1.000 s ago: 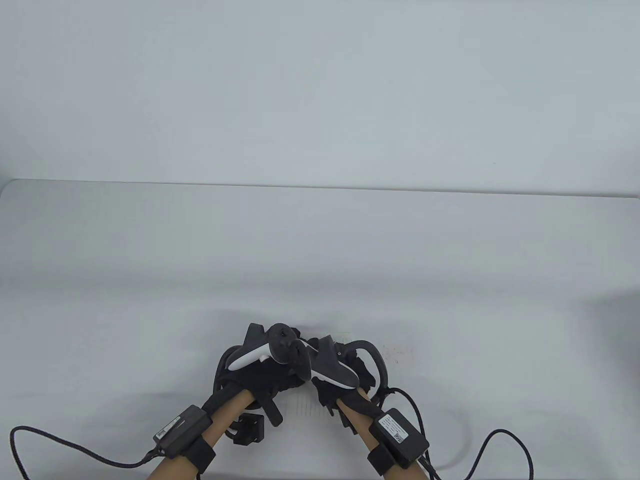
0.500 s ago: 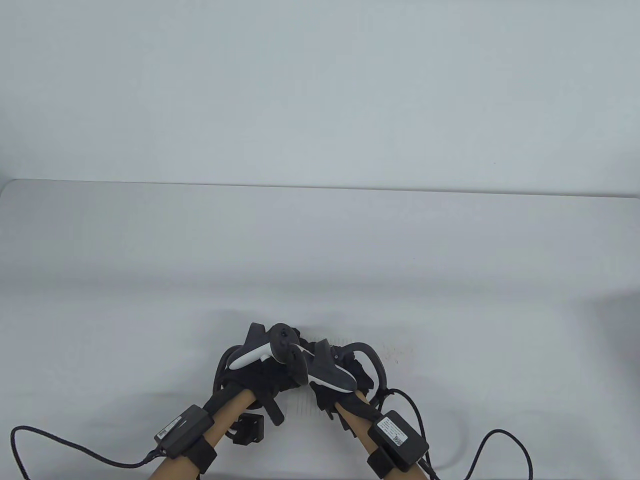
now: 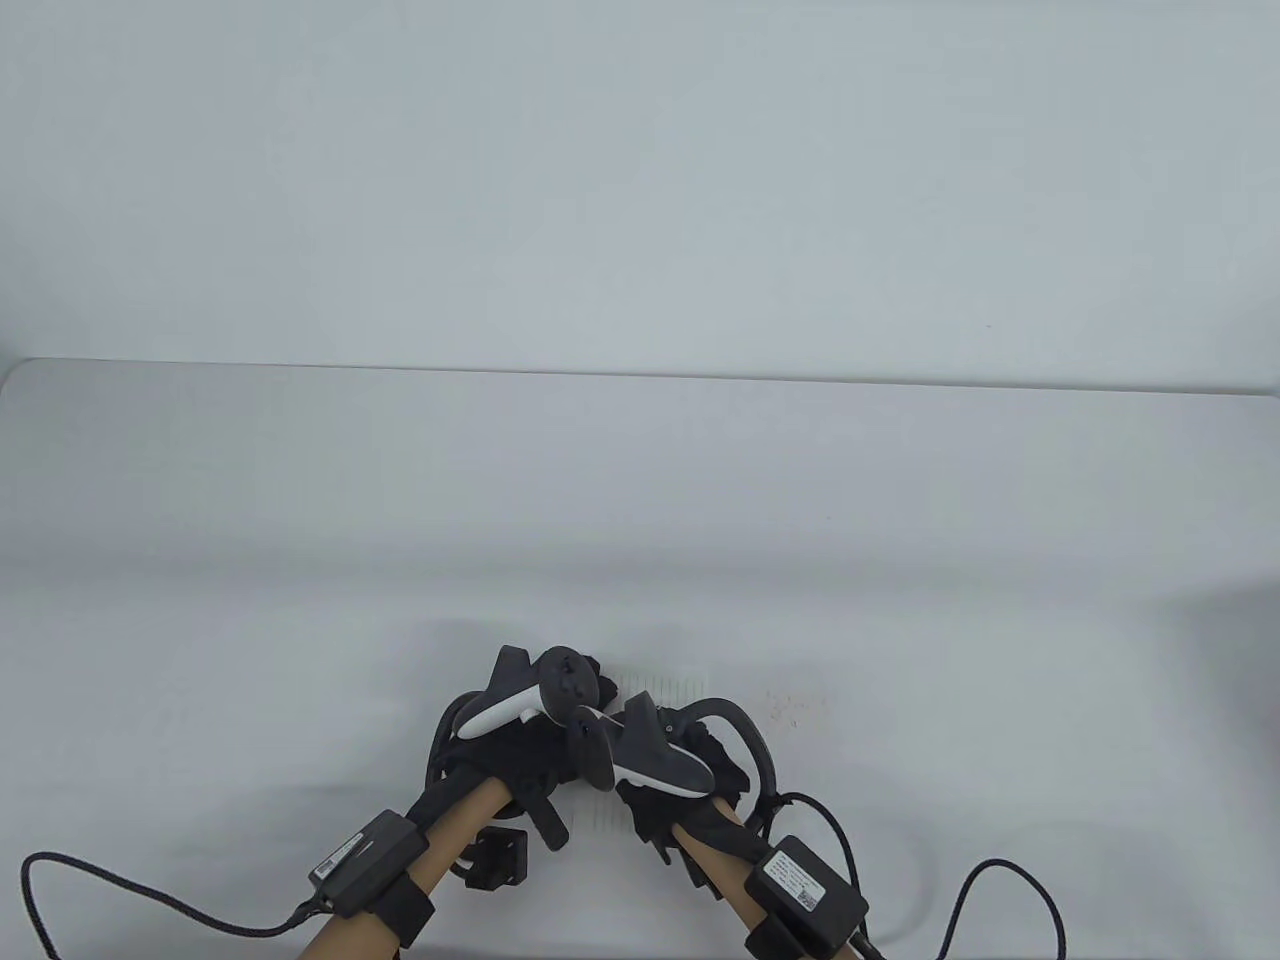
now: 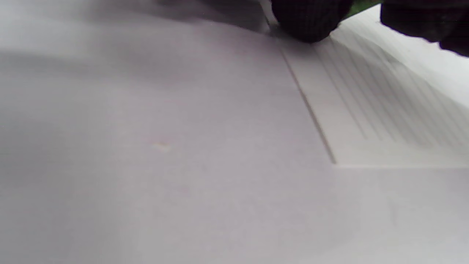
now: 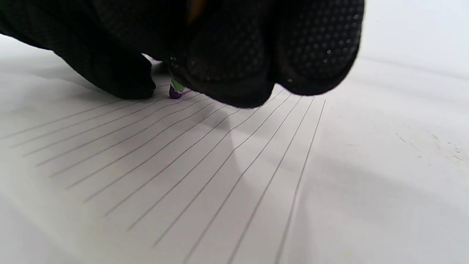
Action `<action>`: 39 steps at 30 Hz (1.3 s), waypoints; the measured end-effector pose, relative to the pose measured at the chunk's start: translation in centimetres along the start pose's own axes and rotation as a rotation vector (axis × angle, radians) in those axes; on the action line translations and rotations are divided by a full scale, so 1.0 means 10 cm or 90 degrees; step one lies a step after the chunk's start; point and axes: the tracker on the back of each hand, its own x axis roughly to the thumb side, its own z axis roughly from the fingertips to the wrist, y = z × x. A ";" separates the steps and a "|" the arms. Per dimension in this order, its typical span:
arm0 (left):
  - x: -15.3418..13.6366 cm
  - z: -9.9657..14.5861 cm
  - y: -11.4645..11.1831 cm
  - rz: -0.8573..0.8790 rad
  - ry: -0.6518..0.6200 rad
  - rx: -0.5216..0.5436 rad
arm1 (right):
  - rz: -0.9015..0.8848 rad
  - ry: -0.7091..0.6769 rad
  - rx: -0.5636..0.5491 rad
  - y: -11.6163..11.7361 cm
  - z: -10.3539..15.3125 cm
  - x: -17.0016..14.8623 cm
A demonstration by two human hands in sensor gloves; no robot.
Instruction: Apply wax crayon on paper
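1. Nearest the bottom edge of the table view, both forearms come in, each with a black sensor box (image 3: 365, 860) strapped at the wrist and a cable trailing off.
2. The left hand (image 3: 510, 745) lies low on the table (image 3: 300, 560), a white and grey tracker (image 3: 520, 695) on its back. In the left wrist view one gloved fingertip (image 4: 307, 20) presses down at the left edge of the lined paper (image 4: 384, 121). Whether its grip holds anything cannot be told.
3. The right hand (image 3: 690, 775) sits just beside the left, their trackers almost touching. Its grip is narrow: the fingers (image 5: 227, 55) are bunched around a wax crayon (image 5: 176, 89), mostly hidden by the glove.
4. Only the crayon's purple tip, with a bit of green above, shows in the right wrist view. The tip touches the paper, near a ruled line.
5. The paper lies flat on the table under both hands; a strip of it shows beyond the trackers.
6. Farther right, faint reddish specks (image 3: 790, 705) mark the table.
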 end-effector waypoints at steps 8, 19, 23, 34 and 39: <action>0.00 0.00 0.00 0.000 0.000 0.000 | -0.007 -0.028 0.041 0.00 0.11 0.04; -0.01 0.00 0.00 0.009 -0.005 -0.007 | -0.076 0.055 -0.037 -0.07 0.00 -0.19; -0.01 0.00 0.00 0.010 -0.005 -0.008 | -0.080 0.082 -0.056 -0.02 -0.13 -0.27; -0.02 0.00 -0.01 0.016 -0.007 -0.012 | -0.109 0.058 -0.043 0.01 -0.25 -0.25; -0.02 0.00 -0.01 0.016 -0.007 -0.013 | -0.073 0.039 -0.025 -0.02 -0.29 -0.21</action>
